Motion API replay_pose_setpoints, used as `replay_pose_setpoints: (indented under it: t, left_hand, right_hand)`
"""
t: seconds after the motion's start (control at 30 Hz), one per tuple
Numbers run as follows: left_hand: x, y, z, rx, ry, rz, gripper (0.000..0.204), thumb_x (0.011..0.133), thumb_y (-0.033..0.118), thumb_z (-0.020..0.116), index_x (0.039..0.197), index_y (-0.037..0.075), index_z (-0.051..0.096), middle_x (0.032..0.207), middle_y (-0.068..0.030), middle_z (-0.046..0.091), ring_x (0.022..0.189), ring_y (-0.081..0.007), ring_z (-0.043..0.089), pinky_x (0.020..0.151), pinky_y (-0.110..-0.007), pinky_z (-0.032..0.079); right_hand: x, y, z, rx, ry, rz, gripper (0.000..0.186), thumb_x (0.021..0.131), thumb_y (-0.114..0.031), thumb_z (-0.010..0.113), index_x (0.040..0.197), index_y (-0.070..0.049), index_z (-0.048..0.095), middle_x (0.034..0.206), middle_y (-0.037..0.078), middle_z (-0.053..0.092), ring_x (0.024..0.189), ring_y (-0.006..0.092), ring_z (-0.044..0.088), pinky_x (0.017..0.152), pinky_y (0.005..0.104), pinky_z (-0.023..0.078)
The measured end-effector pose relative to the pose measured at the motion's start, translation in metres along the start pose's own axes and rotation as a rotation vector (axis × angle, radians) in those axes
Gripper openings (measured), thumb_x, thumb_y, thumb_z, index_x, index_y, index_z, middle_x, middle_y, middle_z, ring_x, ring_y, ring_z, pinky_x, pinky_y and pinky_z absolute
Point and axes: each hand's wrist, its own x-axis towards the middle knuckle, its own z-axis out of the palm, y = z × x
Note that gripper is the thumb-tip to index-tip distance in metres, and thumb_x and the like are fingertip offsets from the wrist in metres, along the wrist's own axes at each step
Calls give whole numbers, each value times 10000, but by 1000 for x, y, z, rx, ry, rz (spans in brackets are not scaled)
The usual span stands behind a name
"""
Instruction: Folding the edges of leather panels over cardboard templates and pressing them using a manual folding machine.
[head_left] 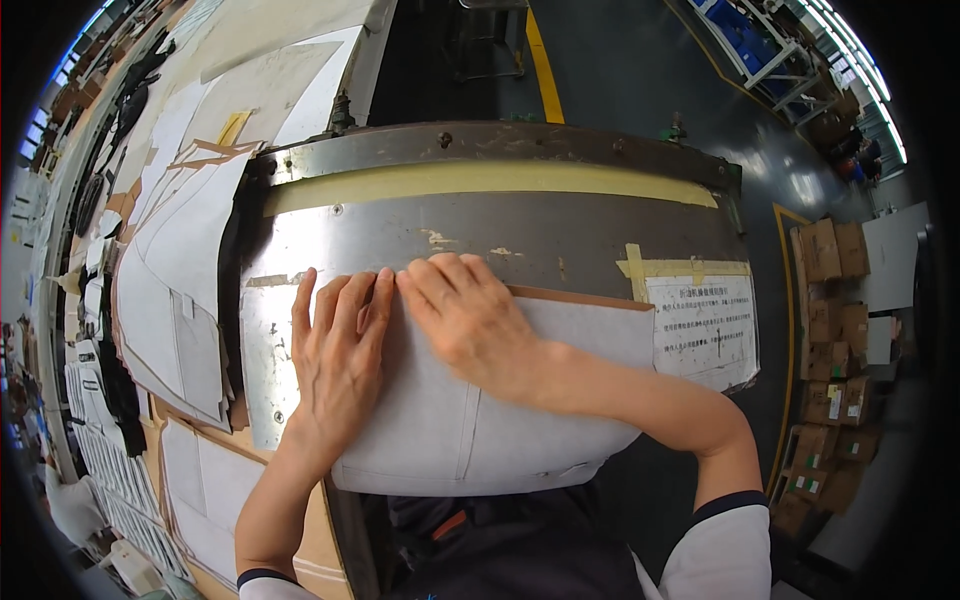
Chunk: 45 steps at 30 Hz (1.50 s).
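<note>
A large white panel (550, 410) with a narrow brown strip along its far edge lies on a steel machine bed (390, 230). My left hand (338, 360) rests on the panel's left part, fingers spread and slightly bent, tips at the far edge. Just right of it, my right hand (475, 330) has its fingers curled together on that edge. A pale yellow strip (490, 185) runs across the back of the machine. A taped paper notice (705, 330) is beside the panel's right end, its left part meeting the panel.
Stacked white and tan cut pieces (185, 280) cover a long table at left. A co-worker (70, 505) is at the far lower left. Cardboard boxes (830, 340) line the right side. Shelving with blue bins (745, 40) and a metal trolley (488, 40) stand beyond the machine.
</note>
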Motion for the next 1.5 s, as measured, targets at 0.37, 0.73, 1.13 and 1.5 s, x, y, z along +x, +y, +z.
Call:
replay_pose_setpoints:
  t: [0.37,0.73,1.13,1.5]
  left_hand:
    - [-12,1,2,-19,104,-28,419,881,-11,667,1299,24,680,1191,-108,656,1127,-287,627,1040,-459,485]
    - [-30,15,-6,-560,98,-510,302,956,172,750,1220,29,720,1022,-100,704,894,-224,670,787,-347,545]
    - [-54,34,-34,-1201,86,-729,206,981,202,774,1026,1,761,880,58,674,795,-22,543,722,-199,429]
    - [-163,16,-76,-1394,-153,-731,214,943,137,791,1102,0,750,937,-12,733,938,-111,654,865,-295,518]
  right_hand:
    - [-62,13,-70,89,-104,233,457,875,-224,782,1208,49,627,1132,127,562,1090,301,534,910,428,439]
    - [-46,2,-60,262,-238,511,458,783,-337,890,1058,-97,612,1045,71,570,1014,257,539,915,395,417]
    - [-62,-12,-91,1055,-183,699,203,959,-109,752,1127,5,740,916,0,693,830,62,608,802,257,530]
    - [-28,-64,-132,808,-19,262,147,968,-125,748,988,19,730,786,69,668,675,142,586,642,303,477]
